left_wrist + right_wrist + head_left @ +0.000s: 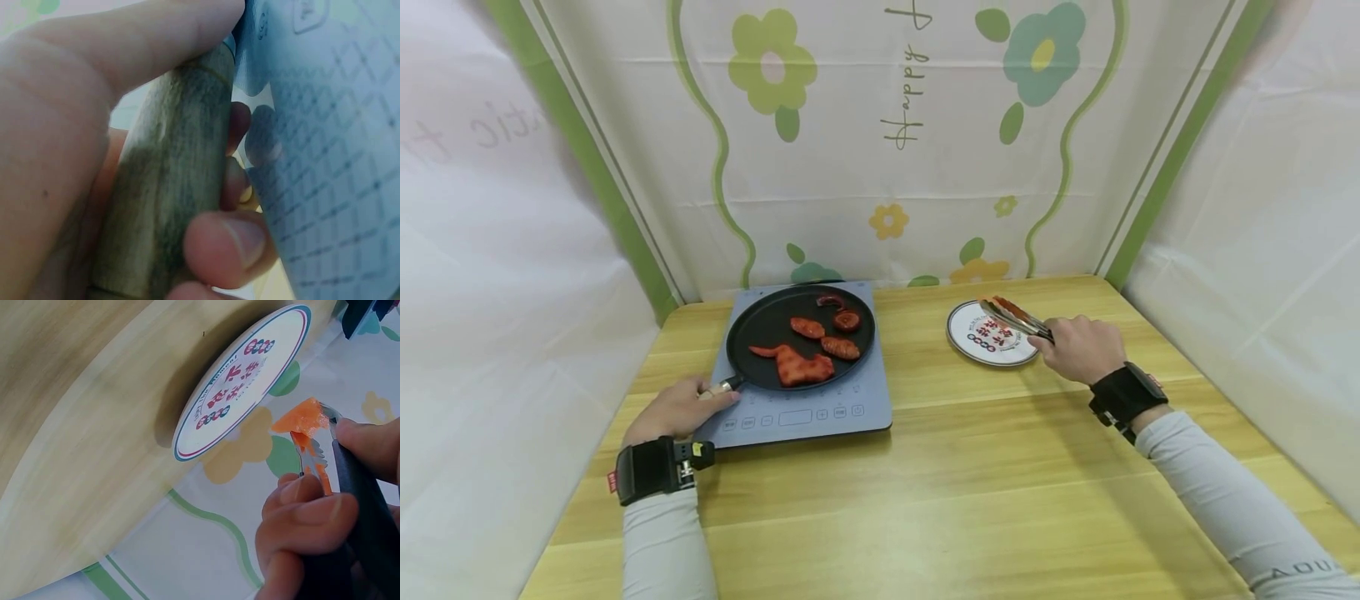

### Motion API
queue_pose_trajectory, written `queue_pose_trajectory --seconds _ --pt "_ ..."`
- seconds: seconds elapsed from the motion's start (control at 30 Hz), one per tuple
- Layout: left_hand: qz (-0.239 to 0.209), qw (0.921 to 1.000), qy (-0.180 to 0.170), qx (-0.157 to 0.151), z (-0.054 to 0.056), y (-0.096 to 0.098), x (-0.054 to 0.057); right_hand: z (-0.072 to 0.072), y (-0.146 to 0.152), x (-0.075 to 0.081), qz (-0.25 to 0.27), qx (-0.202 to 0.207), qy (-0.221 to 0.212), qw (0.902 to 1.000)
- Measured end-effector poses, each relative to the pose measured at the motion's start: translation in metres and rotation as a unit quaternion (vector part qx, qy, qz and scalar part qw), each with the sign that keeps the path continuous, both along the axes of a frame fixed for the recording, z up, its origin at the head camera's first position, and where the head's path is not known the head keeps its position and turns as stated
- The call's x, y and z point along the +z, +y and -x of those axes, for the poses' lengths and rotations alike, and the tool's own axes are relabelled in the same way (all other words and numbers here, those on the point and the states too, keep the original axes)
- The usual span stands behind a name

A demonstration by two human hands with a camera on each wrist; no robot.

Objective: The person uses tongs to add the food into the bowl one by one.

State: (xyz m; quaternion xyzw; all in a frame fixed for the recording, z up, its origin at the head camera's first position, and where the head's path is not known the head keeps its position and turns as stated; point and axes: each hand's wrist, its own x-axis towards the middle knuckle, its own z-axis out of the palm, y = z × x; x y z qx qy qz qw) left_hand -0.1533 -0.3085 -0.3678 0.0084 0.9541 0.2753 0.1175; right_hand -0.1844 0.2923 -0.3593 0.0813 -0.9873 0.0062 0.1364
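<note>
My left hand [673, 410] grips the wooden handle [175, 162] of a black frying pan [760, 312], its fingers curled round it. The pan sits on a blue-grey induction cooker [880, 400]. Inside it lie a chicken-wing-like piece [801, 367], two scored oval pieces [841, 348], a round piece [847, 321] and a dark red curled piece [831, 301]. With my right hand [1086, 346] I hold metal tongs [1037, 327] with dark handles. Their tips pinch an orange-red food piece [303, 419] above a white plate [958, 329] with red lettering.
The wooden table [940, 500] carries the cooker at left and the plate at right. A white cloth [850, 167] with flowers hangs close behind its far edge. Pale cloth walls [1285, 250] stand at both sides.
</note>
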Motion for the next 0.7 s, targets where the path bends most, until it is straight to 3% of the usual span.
queue_pose_trajectory --seconds 0.7 --pt "0.001 1.0000 0.006 0.002 -0.0005 -0.0003 -0.0011 -0.0039 -0.0095 0.0043 0.005 0.007 0.017 0.9998"
